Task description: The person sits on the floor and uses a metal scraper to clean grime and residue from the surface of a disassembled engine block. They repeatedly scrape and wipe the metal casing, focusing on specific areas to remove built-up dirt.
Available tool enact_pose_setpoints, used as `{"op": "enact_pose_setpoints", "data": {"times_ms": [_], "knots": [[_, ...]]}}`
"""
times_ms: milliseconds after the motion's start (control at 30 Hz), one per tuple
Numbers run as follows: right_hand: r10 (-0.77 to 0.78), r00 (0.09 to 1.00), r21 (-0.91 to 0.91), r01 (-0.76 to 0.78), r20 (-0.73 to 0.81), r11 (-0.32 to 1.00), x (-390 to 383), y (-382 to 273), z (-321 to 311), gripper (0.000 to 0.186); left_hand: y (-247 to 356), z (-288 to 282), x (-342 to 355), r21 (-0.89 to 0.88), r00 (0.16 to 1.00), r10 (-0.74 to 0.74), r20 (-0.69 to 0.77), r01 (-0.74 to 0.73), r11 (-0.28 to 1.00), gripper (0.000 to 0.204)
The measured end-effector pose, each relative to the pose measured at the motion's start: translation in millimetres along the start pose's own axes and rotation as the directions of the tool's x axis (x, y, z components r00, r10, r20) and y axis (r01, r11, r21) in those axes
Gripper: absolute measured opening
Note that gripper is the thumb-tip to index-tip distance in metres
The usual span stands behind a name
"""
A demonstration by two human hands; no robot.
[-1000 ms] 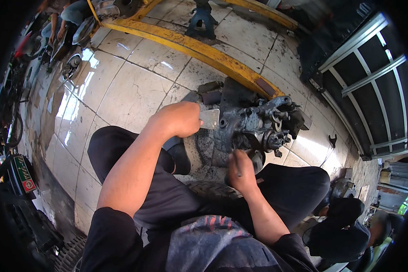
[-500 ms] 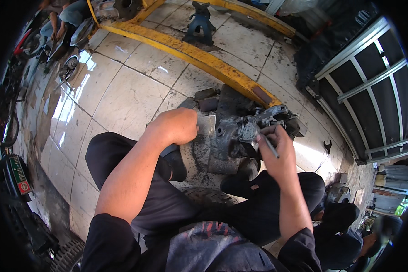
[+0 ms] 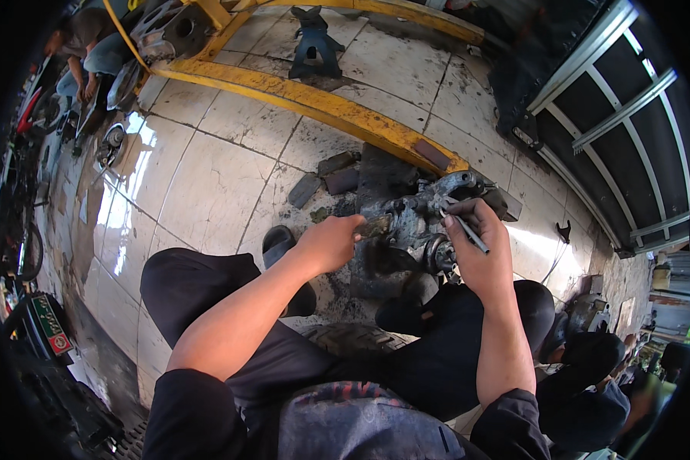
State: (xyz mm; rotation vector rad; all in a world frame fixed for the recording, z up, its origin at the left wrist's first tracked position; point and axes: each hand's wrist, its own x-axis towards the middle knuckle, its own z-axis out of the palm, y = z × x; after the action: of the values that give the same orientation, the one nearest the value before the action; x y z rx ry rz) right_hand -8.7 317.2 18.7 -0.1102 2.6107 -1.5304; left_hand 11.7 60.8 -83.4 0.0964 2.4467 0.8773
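Note:
Between my knees on the floor lies a greasy grey metal engine casting (image 3: 412, 208) with a ring-shaped opening (image 3: 438, 251) at its near side. My right hand (image 3: 483, 249) pinches a slim metal rod (image 3: 472, 234); its far end meets the casting's upper right part. My left hand (image 3: 331, 242) is closed around a flat, worn metal piece (image 3: 376, 225), whose handle, if any, is hidden in the fist. That piece reaches the casting's left side; whether it touches cannot be made out.
A yellow steel frame (image 3: 299, 92) crosses beyond the casting, with a blue jack stand (image 3: 315, 54) behind it. Small dark blocks (image 3: 304, 189) lie left of the casting. A tyre (image 3: 353, 337) is below me. Other people sit at far left (image 3: 92, 54) and lower right (image 3: 590, 391).
My left hand has moved right and down with the metal piece, closer to the casting. The right hand still holds the rod, at a slightly different angle. The view has shifted a little.

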Motion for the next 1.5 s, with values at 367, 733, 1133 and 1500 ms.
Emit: {"op": "enact_pose_setpoints", "data": {"times_ms": [367, 733, 1133, 1500], "knots": [[0.046, 0.999, 0.004, -0.046, -0.012, 0.999, 1, -2, -9, 0.012, 13, 4, 4, 0.144, 0.989, 0.038, -0.146, -0.017, 0.989, 0.032], [0.052, 0.998, 0.023, -0.051, -0.026, 0.998, 0, -6, -13, 0.011, -7, 12, 14, 0.27, 0.967, 0.228, -0.111, -0.192, 0.944, 0.042], [0.081, 0.996, 0.082, -0.077, -0.046, 0.994, -2, -10, -17, 0.01, -27, -22, 36, 0.278, 0.92, 0.317, 0.229, -0.373, 0.885, 0.044], [0.089, 0.994, 0.083, -0.084, -0.061, 0.993, 1, -10, -16, 0.01, -24, -13, 41, 0.54, 0.885, 0.464, 0.016, -0.399, 0.741, 0.045]]}}
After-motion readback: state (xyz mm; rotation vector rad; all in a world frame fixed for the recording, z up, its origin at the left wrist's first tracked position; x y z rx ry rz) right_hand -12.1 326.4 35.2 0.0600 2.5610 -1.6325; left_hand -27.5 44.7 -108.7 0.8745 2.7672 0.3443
